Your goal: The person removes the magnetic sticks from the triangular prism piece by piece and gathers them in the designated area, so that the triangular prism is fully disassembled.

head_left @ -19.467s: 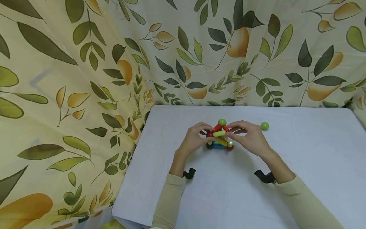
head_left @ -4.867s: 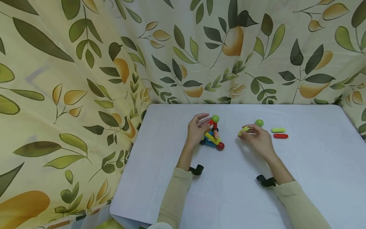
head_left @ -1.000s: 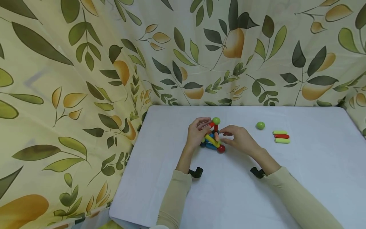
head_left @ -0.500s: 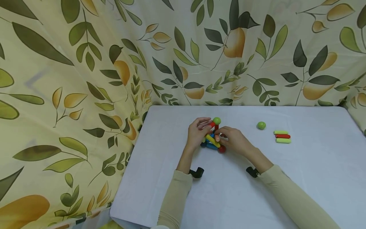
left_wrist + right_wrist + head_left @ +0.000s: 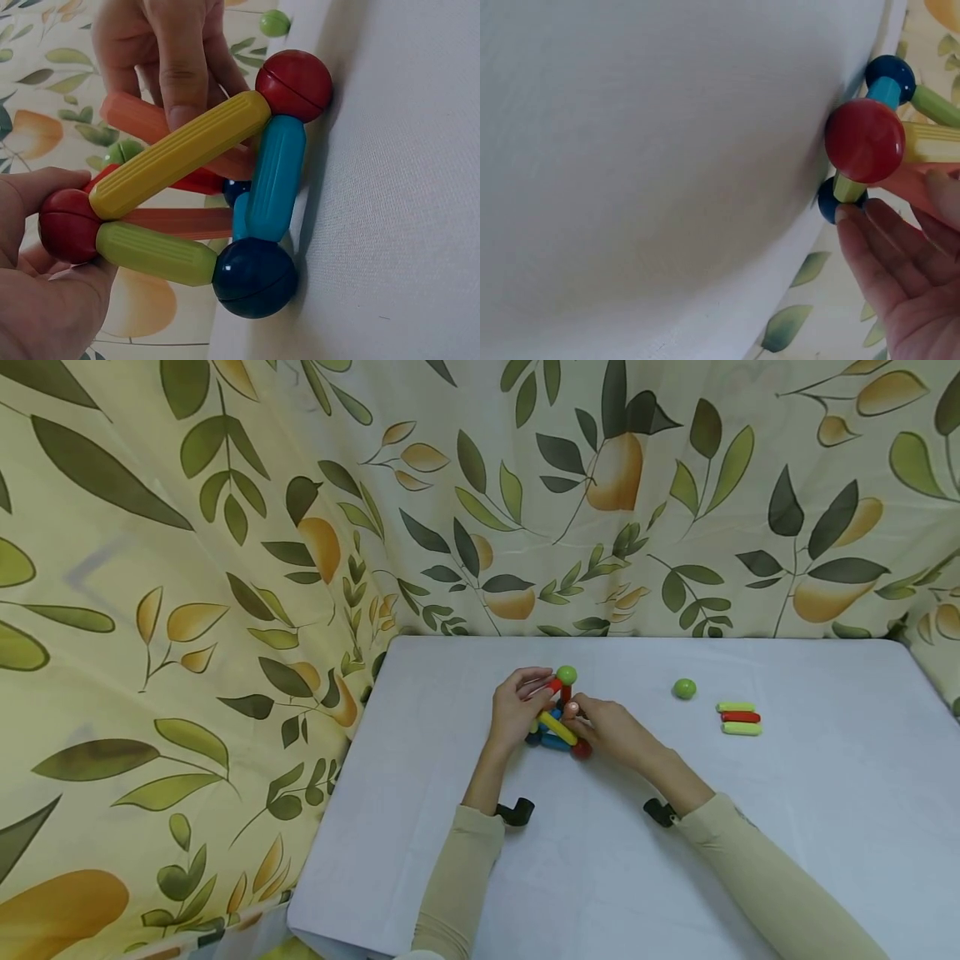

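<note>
A frame of magnetic rods and balls stands on the table, a green ball (image 5: 566,676) at its top. My left hand (image 5: 516,710) holds the frame at a red ball (image 5: 69,226), where a yellow rod (image 5: 184,154) and a green rod (image 5: 154,253) meet. My right hand (image 5: 618,731) pinches an orange rod (image 5: 135,116), which passes behind the yellow one in the left wrist view. Low on the frame, a blue rod (image 5: 277,176) links a navy ball (image 5: 255,277) and another red ball (image 5: 865,141). My right fingertips are close to that red ball.
To the right on the white table (image 5: 600,860) lie a loose green ball (image 5: 684,689) and a row of rods: a red rod (image 5: 740,717) between two light green ones. A leaf-patterned cloth (image 5: 450,485) hangs behind the table and on its left.
My right hand has put down a light green rod beside the red one, come back to the frame and taken the orange rod, whose end now tips up. My left hand stays on the frame.
</note>
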### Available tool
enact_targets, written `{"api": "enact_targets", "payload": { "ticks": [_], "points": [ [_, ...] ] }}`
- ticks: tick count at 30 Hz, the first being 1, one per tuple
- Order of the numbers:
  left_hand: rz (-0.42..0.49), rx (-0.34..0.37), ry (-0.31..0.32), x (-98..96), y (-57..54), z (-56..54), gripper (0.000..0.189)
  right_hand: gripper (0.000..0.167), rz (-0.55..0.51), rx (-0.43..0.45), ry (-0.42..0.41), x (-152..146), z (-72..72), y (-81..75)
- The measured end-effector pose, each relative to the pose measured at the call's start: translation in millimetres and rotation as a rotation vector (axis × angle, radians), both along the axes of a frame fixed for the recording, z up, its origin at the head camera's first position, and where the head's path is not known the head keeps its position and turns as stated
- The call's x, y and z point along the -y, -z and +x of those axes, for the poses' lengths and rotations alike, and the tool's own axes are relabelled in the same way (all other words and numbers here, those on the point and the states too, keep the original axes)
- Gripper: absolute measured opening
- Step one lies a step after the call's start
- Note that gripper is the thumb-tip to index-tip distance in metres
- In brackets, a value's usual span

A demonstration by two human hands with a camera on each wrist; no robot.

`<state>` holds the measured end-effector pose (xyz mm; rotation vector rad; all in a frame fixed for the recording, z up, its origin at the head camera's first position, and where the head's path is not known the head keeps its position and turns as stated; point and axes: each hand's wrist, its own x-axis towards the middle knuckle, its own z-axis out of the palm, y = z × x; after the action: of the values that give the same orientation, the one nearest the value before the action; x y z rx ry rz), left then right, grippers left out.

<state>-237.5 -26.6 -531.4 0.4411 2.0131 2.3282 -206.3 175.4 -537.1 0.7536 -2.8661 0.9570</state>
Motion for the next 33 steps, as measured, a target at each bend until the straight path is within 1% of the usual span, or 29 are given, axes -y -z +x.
{"api": "enact_targets", "payload": {
  "ticks": [6, 11, 14, 17, 23, 26, 31, 33],
  "points": [
    [0.018, 0.022, 0.001, -0.8, -0.4, 0.5, 0.032, 0.019, -0.063, 0.041, 0.034, -2.0, 5.3, -6.9],
    [-0.021, 0.026, -0.019, -0.7, -1.7, 0.6, 0.031, 0.024, -0.087, 0.059, 0.061, -7.5, 6.5, -15.5],
    [-0.042, 0.032, -0.024, -0.5, -2.6, 1.1, 0.031, 0.028, -0.087, 0.044, 0.075, -13.4, 6.7, -18.6],
    [-0.040, 0.033, -0.024, -1.1, -2.5, 1.2, 0.030, 0.035, -0.072, 0.030, 0.092, -23.1, 7.6, -19.1],
    [-0.032, 0.034, -0.028, -1.8, -1.4, 0.8, 0.030, 0.045, -0.002, 0.039, 0.151, -47.3, 9.2, -19.0],
    [-0.023, 0.034, -0.028, -1.6, -1.3, 0.9, 0.030, 0.043, 0.025, 0.014, 0.165, -58.5, 8.7, -19.5],
    [-0.021, 0.034, -0.019, -1.4, -1.6, 1.0, 0.031, 0.038, 0.075, -0.054, 0.154, -73.8, 7.5, -20.3],
    [-0.021, 0.034, -0.018, -1.3, -1.5, 1.0, 0.031, 0.037, 0.098, -0.068, 0.153, -78.8, 7.0, -19.8]
  ]
}}
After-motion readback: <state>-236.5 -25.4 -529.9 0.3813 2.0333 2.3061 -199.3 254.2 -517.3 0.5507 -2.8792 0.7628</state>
